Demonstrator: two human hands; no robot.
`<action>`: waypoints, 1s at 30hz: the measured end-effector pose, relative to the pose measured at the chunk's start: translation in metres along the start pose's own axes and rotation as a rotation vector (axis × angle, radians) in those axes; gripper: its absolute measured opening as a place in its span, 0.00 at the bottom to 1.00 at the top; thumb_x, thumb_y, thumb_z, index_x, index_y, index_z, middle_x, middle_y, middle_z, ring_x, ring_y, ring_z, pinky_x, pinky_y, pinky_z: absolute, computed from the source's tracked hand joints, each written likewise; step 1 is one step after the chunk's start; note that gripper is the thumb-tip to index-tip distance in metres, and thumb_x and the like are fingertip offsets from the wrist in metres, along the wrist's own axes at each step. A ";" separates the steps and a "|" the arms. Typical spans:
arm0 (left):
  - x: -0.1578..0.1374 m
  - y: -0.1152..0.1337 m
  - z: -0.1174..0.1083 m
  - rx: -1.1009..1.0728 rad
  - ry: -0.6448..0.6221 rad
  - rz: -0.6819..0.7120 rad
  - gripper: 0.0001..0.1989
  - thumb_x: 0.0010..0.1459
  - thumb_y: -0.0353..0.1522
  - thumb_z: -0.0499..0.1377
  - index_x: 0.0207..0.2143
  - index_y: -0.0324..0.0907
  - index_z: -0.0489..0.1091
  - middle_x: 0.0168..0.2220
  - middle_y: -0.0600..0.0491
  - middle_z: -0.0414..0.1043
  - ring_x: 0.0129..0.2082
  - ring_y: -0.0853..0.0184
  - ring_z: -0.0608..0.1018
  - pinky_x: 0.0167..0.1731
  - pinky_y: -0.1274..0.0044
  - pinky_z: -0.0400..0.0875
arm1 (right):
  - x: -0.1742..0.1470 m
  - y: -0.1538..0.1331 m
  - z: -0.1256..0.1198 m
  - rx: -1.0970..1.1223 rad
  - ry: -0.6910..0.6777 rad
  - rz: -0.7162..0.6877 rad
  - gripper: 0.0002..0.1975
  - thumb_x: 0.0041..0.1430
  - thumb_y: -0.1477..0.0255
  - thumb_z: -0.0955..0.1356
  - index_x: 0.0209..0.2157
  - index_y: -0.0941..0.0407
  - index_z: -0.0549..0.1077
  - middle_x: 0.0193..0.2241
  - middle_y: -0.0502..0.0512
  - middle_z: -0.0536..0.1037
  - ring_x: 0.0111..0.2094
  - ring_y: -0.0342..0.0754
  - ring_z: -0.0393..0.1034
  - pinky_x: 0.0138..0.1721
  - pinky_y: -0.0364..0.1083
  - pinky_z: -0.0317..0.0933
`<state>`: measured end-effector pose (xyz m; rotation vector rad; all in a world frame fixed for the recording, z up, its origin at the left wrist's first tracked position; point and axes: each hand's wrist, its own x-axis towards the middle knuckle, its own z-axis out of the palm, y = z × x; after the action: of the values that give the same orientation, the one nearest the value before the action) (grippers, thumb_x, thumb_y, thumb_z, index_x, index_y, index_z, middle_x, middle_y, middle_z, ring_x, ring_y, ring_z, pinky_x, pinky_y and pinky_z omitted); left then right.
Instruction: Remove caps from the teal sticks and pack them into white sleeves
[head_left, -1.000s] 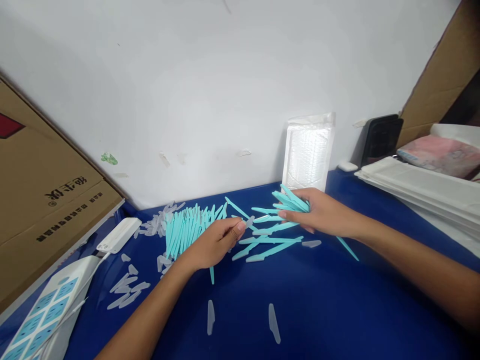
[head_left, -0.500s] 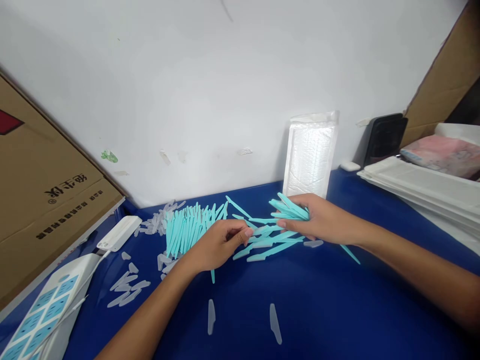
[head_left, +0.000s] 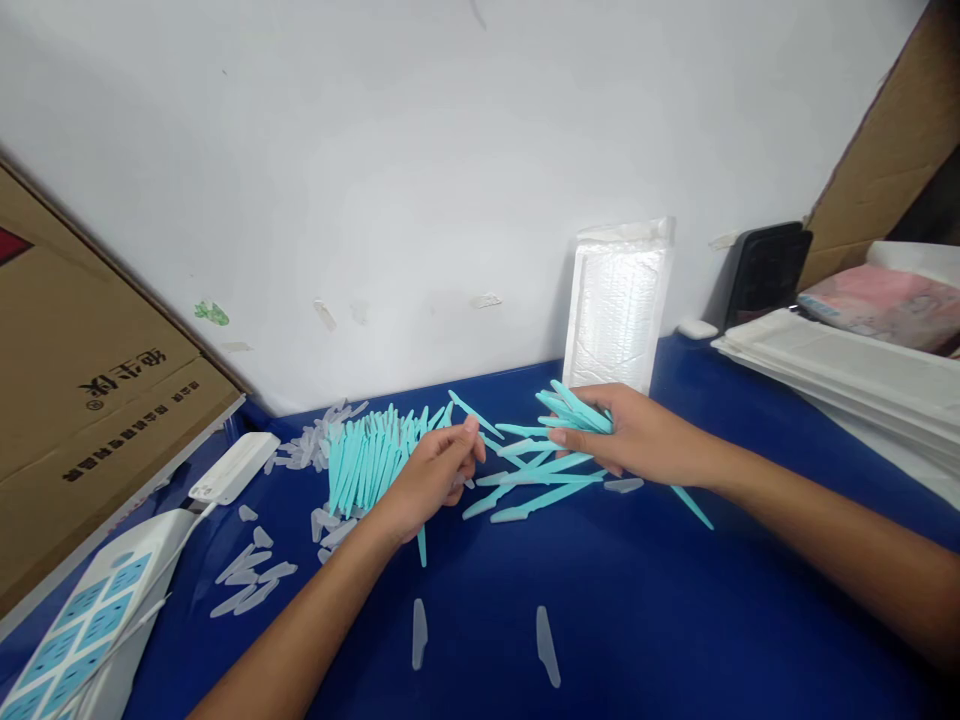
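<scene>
My right hand is closed around a bunch of turquoise eyebrow razors, their ends fanning out to the left past the thumb. Beneath and beside it, several loose razors lie crisscrossed on the blue table. My left hand hovers just left of them with curled fingers, thumb and forefinger close together; whatever is in them, if anything, is hidden. Behind its wrist lies a dense row of turquoise razors, partly covered by the hand. One razor pokes out beneath my right wrist.
Translucent blade caps are heaped at the back left, with more caps scattered in front. Two single caps lie near the front. A power strip and carton flank the left; a silvery padded mailer leans on the wall.
My left hand has drawn back left and slightly up from the loose razors, its fingers curling with the thumb on top. My right hand keeps its bunch in nearly the same place.
</scene>
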<state>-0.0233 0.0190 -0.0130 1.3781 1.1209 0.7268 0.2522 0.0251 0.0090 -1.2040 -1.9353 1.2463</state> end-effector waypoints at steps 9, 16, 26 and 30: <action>0.004 0.001 -0.010 -0.580 -0.151 -0.300 0.09 0.53 0.29 0.56 0.38 0.40 0.66 0.25 0.59 0.58 0.17 0.78 0.49 0.14 0.84 0.44 | 0.002 0.004 0.000 -0.034 0.003 -0.007 0.21 0.58 0.50 0.73 0.34 0.55 0.71 0.22 0.47 0.71 0.19 0.43 0.65 0.20 0.42 0.59; 0.002 0.004 -0.006 -0.515 -0.113 -0.269 0.11 0.54 0.24 0.60 0.41 0.39 0.66 0.26 0.60 0.58 0.18 0.79 0.49 0.15 0.84 0.45 | 0.002 0.003 -0.002 -0.060 0.006 -0.024 0.19 0.61 0.52 0.72 0.34 0.55 0.72 0.21 0.47 0.72 0.19 0.42 0.64 0.20 0.42 0.59; 0.000 0.000 -0.006 -0.420 -0.113 -0.149 0.13 0.65 0.41 0.62 0.38 0.42 0.66 0.24 0.62 0.51 0.18 0.79 0.46 0.17 0.83 0.43 | 0.002 0.004 -0.002 -0.047 -0.002 -0.029 0.22 0.59 0.48 0.72 0.33 0.55 0.71 0.20 0.46 0.69 0.19 0.43 0.64 0.21 0.43 0.59; 0.002 0.001 -0.008 -0.512 -0.119 -0.211 0.09 0.64 0.37 0.56 0.36 0.41 0.67 0.23 0.61 0.51 0.17 0.78 0.46 0.15 0.83 0.42 | 0.002 0.004 -0.002 -0.033 0.002 -0.026 0.22 0.58 0.49 0.73 0.33 0.54 0.71 0.20 0.45 0.69 0.19 0.43 0.64 0.21 0.43 0.59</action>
<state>-0.0296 0.0240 -0.0117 0.8449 0.8892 0.7061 0.2544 0.0284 0.0067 -1.1924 -1.9713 1.2042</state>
